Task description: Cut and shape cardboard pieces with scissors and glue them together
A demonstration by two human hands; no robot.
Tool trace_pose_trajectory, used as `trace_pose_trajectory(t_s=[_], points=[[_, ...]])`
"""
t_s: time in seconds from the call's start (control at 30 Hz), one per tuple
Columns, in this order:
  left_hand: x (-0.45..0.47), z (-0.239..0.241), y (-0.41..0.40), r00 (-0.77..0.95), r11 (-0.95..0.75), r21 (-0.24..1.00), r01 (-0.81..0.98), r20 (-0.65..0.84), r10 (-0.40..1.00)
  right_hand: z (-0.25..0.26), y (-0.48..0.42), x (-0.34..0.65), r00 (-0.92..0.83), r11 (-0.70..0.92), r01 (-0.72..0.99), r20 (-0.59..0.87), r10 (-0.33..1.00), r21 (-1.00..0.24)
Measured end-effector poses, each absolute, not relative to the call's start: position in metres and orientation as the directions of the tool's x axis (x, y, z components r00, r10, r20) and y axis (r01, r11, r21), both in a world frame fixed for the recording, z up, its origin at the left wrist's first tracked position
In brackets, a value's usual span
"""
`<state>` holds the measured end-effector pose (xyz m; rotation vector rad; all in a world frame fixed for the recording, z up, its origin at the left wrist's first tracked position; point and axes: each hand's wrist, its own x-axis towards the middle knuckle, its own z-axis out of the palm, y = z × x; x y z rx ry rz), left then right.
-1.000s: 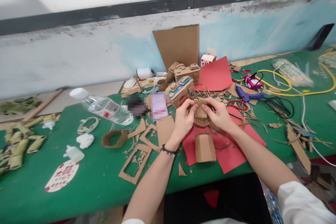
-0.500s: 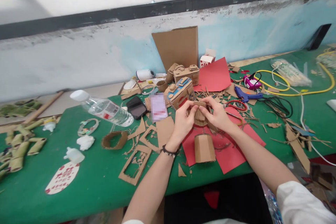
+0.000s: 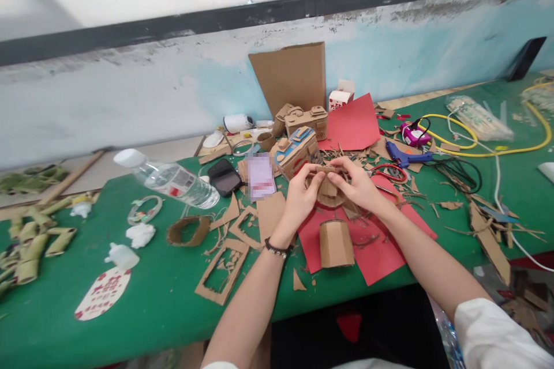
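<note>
Between both hands is a round, ribbed cardboard piece (image 3: 329, 191), held over a red paper sheet (image 3: 381, 242). My left hand (image 3: 303, 189) grips its left side, thumb on the near face. On its right side my right hand (image 3: 354, 185) is closed in the same way, the two thumbs almost meeting. The fingertips behind the piece are partly hidden. Just below the hands, a cardboard cylinder (image 3: 336, 244) stands on the red sheet. Beyond them sits a cardboard model with blue and red patches (image 3: 298, 150). Red-handled scissors (image 3: 392, 173) lie right of my right hand.
To the left are a tilted water bottle (image 3: 173, 181), a cardboard ring (image 3: 188, 231) and cut cardboard frames (image 3: 223, 271). A blue glue gun (image 3: 407, 155) and a coiled yellow cable (image 3: 454, 138) lie on the right. Cardboard scraps cover much of the green table (image 3: 173, 311).
Both hands keep hold of the cardboard piece. The thumbs have shifted slightly apart and the piece looks tilted a little differently. The rest of the table stays the same.
</note>
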<state>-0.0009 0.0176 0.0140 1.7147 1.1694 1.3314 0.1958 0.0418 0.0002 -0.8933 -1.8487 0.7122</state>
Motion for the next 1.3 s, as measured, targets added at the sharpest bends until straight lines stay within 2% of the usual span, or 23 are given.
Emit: trace_pose_trajectory(t_s=[0.3,0.53,0.8,0.9,1.13,1.3], points=[[0.003,0.015,0.011,0.012,-0.398,0.867,0.301,0.413,0.91,0.001,0.035,0.192,-0.328,0.655,0.304,0.57,0.754,-0.692],[0.003,0.012,0.015,0.006,-0.414,0.876,0.247,0.426,0.905,-0.003,0.038,0.191,-0.295,0.597,0.264,0.526,0.798,-0.758],[0.004,0.018,0.009,0.005,-0.495,0.821,0.284,0.515,0.857,0.003,0.033,0.187,-0.291,0.694,0.305,0.63,0.72,-0.653],[0.006,0.015,0.008,-0.014,-0.517,0.807,0.287,0.543,0.84,0.002,0.032,0.185,-0.247,0.697,0.309,0.653,0.716,-0.647],[0.006,0.011,0.012,0.027,-0.493,0.828,0.267,0.505,0.863,-0.002,0.037,0.189,-0.228,0.645,0.344,0.606,0.762,-0.682],[0.006,0.013,0.01,0.053,-0.531,0.793,0.298,0.541,0.839,0.002,0.035,0.188,-0.232,0.635,0.355,0.593,0.771,-0.686]])
